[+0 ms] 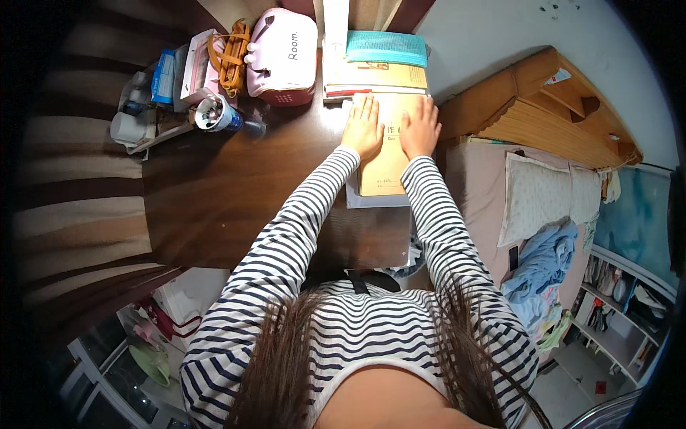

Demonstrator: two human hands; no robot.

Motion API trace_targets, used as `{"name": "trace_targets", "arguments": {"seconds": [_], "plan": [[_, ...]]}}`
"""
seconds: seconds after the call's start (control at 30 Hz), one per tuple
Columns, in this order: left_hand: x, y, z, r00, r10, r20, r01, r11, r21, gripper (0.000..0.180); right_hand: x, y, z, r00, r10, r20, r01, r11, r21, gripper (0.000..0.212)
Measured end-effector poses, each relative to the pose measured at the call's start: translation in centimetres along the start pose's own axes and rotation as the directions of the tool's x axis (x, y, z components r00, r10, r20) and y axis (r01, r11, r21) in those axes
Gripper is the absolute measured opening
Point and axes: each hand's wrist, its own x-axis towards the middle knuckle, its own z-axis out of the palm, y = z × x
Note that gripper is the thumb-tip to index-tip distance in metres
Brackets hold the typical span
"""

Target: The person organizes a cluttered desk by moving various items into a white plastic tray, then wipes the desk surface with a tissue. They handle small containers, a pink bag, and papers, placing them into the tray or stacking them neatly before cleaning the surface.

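Note:
A tan-covered exercise book lies on the right part of the dark wooden desk. Beneath it, a pale book or folder sticks out at the near and left edges. My left hand rests flat along the exercise book's left side, fingers stretched away from me. Opposite it, my right hand lies at the book's right edge with its fingers extended. Neither hand grips anything. Just past my fingertips is a stack of tan books, topped by a teal mesh pouch.
At the back stand a pink-white basket bag, a brown strapped bag and a cup of small items. A tray with a white cup is at the far left. To the right is a bed with a wooden headboard.

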Motion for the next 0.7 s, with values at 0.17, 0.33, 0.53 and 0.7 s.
{"name": "trace_targets", "arguments": {"seconds": [0.17, 0.33, 0.53, 0.7], "plan": [[0.1, 0.0, -0.5, 1.000, 0.022, -0.007, -0.022, 1.000, 0.008, 0.059, 1.1, 6.9, -0.9, 0.952, 0.270, 0.144, -0.242, 0.952, -0.186, 0.048], [0.3, -0.3, 0.0, 0.999, 0.032, -0.015, -0.032, 0.999, 0.021, 0.059, -1.0, 3.3, -3.0, 0.982, -0.138, -0.125, 0.135, 0.990, -0.035, 0.051], [0.7, -0.6, 0.4, 0.999, 0.034, 0.042, -0.037, 0.997, 0.072, 0.060, -8.3, 0.1, -2.9, 0.997, -0.064, 0.041, 0.063, 0.998, 0.026, 0.057], [0.1, -0.4, 1.6, 0.991, -0.030, 0.131, 0.007, 0.985, 0.173, 0.063, -15.8, 8.3, -2.0, 0.955, 0.260, 0.142, -0.271, 0.961, 0.064, 0.060]]}}
